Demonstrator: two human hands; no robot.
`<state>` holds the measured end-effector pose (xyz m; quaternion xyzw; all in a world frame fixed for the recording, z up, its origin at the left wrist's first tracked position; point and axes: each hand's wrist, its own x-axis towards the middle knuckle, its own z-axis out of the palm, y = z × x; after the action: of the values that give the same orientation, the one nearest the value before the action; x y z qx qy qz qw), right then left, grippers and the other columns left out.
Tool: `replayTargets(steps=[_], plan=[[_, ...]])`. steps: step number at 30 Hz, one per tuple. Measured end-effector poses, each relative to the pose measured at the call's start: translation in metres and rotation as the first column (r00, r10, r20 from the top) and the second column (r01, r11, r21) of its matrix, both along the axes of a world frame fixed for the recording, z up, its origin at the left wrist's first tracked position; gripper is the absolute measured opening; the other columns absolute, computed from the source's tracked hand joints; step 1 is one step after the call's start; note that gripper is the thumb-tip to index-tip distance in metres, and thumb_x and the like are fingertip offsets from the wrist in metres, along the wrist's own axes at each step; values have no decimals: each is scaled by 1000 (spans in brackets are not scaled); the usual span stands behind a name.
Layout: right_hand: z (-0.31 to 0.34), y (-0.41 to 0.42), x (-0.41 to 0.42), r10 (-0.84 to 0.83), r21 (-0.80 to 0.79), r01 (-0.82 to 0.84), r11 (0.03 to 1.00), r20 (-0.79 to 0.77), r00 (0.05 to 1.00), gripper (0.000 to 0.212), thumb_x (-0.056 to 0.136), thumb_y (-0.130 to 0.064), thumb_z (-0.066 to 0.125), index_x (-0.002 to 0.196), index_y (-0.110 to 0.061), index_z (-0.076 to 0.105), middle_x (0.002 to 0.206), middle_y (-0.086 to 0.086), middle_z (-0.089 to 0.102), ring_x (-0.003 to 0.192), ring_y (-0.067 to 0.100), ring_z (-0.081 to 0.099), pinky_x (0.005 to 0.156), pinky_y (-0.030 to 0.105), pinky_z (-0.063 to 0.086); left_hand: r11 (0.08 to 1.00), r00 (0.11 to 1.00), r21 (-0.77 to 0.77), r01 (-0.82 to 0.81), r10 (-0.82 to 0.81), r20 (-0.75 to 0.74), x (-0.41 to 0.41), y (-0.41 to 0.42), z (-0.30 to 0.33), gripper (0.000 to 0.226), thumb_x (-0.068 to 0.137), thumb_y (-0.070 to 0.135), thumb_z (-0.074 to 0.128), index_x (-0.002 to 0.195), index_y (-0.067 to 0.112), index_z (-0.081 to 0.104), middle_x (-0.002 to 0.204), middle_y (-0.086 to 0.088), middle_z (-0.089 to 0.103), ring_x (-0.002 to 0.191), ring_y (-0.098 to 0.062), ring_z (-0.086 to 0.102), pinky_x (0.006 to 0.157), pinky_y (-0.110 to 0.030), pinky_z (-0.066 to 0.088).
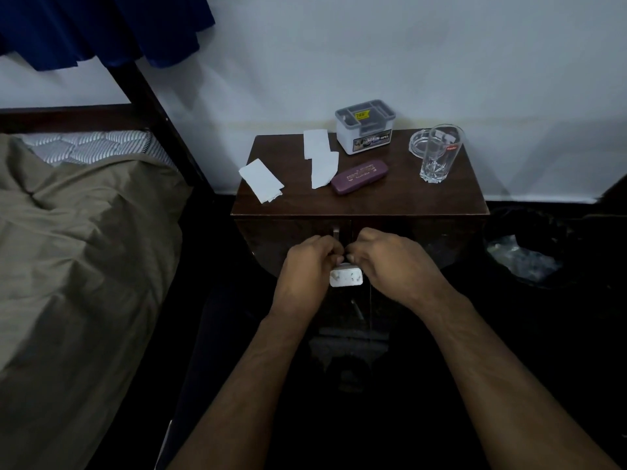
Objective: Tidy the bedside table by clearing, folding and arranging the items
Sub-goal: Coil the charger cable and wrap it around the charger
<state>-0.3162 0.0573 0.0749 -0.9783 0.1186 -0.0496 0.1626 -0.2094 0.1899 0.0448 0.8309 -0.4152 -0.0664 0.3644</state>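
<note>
My left hand (307, 262) and my right hand (390, 259) meet in front of the dark wooden bedside table (359, 201), below its top edge. Between them they hold a white charger plug (346, 278); the fingers hide its upper part and any cable. On the tabletop lie a folded white tissue (260, 179) at the left, a longer white tissue (320, 157) in the middle, a purple glasses case (359, 177), a white organizer box (365, 125) at the back, and a glass ashtray (419, 142) behind a clear drinking glass (439, 152).
A bed with an olive sheet (78, 245) and a dark frame post (159, 123) stands left of the table. A dark bin with a plastic liner (522, 256) sits on the floor at the right. A blue curtain (101, 25) hangs top left.
</note>
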Motion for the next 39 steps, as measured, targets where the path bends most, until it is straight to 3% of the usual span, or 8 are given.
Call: replayTargets(steps=[5, 10, 15, 22, 24, 27, 30, 39], plan=[[-7, 2, 0, 9, 79, -8, 997, -10, 1000, 21, 102, -28, 51, 96, -19, 70, 94, -4, 53, 82, 21, 61, 68, 43, 54, 998, 995, -8, 56, -56, -84, 5, 8, 4, 16, 89, 0, 66, 93, 10, 77, 89, -2, 73, 81, -8, 65, 72, -5, 42], [-20, 0, 6, 6, 140, -7, 990, 9, 1000, 19, 100, -26, 54, 94, -16, 69, 94, -1, 54, 80, 21, 62, 69, 47, 55, 989, 995, 109, 101, -101, -5, 4, 6, 3, 24, 90, -3, 57, 109, 10, 65, 102, -6, 65, 92, -16, 64, 79, -30, 53], [-28, 1, 13, -12, 217, 5, 976, 31, 999, 19, 101, -20, 57, 93, -7, 69, 93, 2, 56, 80, 22, 61, 73, 50, 53, 985, 988, 164, 46, -69, 138, -3, 4, 2, 28, 88, -6, 47, 99, 19, 40, 93, 3, 45, 86, -17, 48, 67, -29, 34], [-30, 1, 9, -21, 305, 20, 952, 0, 1000, 20, 101, -20, 56, 114, -14, 70, 104, 0, 57, 95, 21, 62, 86, 43, 52, 993, 968, 11, -114, 113, -223, -2, 5, -9, 17, 93, -2, 58, 102, 11, 65, 87, 3, 65, 76, -1, 60, 64, -1, 40], [-30, 2, 8, -39, 310, 41, 950, -13, 999, 21, 102, -20, 56, 116, -12, 69, 109, 1, 57, 102, 22, 62, 89, 40, 52, 984, 886, 12, -180, 168, -433, -4, 5, -13, 11, 98, 7, 60, 101, 7, 71, 92, -4, 72, 80, -9, 67, 61, -4, 46], [-31, 2, 8, -63, 338, 52, 940, 23, 998, 21, 102, -19, 56, 117, -12, 69, 105, -5, 56, 108, 23, 61, 91, 39, 51, 955, 521, -15, -296, 149, -840, -9, 0, -12, 23, 104, 25, 56, 109, 4, 66, 104, -17, 72, 84, -21, 73, 64, -31, 63], [-32, 5, 10, -103, 393, 61, 918, 88, 991, 19, 101, -15, 57, 115, -15, 70, 96, -15, 51, 96, 13, 60, 85, 30, 49, 932, 303, -49, -358, 66, -951, -14, -6, -7, 31, 107, 33, 47, 107, 9, 66, 101, -12, 73, 84, -19, 73, 69, -33, 64], [-27, 5, 9, -245, 642, 57, 765, 208, 947, 33, 93, -6, 65, 119, -27, 63, 93, -7, 69, 93, 7, 65, 87, 22, 49, 891, 225, -81, -446, 24, -974, -8, -8, -6, 30, 105, 31, 52, 95, 7, 68, 92, -12, 74, 78, -20, 73, 71, -35, 62]])
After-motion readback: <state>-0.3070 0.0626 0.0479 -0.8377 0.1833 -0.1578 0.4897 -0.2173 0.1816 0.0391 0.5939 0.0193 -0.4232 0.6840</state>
